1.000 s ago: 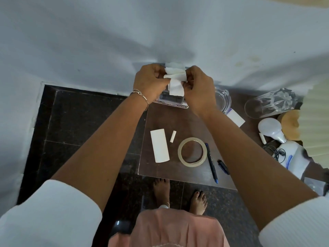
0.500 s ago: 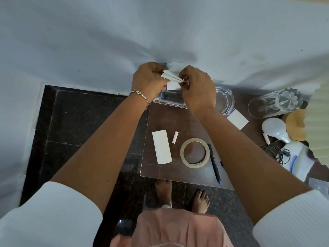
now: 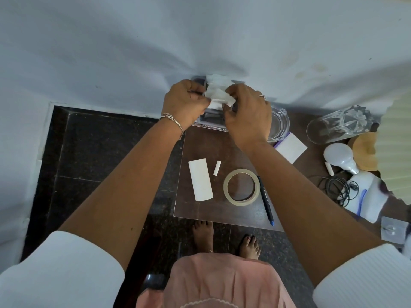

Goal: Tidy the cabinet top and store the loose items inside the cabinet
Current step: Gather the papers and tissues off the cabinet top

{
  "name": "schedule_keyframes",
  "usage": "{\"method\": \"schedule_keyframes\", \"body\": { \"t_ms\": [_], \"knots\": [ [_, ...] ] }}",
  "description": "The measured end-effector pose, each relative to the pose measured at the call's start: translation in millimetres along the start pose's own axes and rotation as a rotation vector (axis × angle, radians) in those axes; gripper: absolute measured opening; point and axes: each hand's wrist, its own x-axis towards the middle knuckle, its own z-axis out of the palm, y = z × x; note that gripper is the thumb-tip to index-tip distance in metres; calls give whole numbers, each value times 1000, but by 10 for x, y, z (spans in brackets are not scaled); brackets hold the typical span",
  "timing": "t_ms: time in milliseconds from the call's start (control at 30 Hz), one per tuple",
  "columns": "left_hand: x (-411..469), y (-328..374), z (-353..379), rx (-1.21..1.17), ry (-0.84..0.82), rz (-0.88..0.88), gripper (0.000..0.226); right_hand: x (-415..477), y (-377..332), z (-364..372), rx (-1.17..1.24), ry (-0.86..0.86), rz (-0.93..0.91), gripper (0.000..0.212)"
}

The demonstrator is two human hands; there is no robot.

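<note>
White paper (image 3: 219,95) is sitting upper centre of the frame, where we are pinching it with our left hand (image 3: 184,104) and right hand (image 3: 246,115). Lower centre, a tape ring (image 3: 241,187) is lying on the table (image 3: 206,147).

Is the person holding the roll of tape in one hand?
No, the roll of tape lies flat on the cabinet top, while the left hand and right hand grip white paper.

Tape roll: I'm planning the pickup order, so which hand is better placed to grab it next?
Right, probably. The tape roll lies beside the right forearm, nearer the right hand than the left hand. Both hands pinch the folded paper, so one must let go first.
</note>
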Motion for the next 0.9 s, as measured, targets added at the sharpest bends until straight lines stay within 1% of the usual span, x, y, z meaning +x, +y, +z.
{"method": "schedule_keyframes", "body": {
  "t_ms": [133,233,367,433,533,667,767,833,900],
  "knots": [
    [-60,-30,45,-17,-12,1,21,-87,0,-34,28,19,-15,36],
    [-114,-39,83,-35,-16,-9,24,-108,10,-30,-15,13,-74,33],
    [-192,-40,111,46,0,20,29,-68,50,-8,-54,6,-144,34],
    [-259,-28,133,68,11,41,32,-72,52,-32,-38,35,-141,37],
    [-381,-18,199,26,19,42,33,-194,65,-139,30,75,-94,38],
    [-613,18,363,-5,2,31,27,-543,185,-320,148,46,14,34],
    [-864,113,598,-23,-12,48,26,-882,373,-475,201,81,104,27],
    [-1041,175,811,-31,-17,72,28,-1127,551,-571,217,81,159,27],
    [-1227,246,1062,-88,-58,59,26,-1365,760,-689,224,83,214,27]
  ]
}}
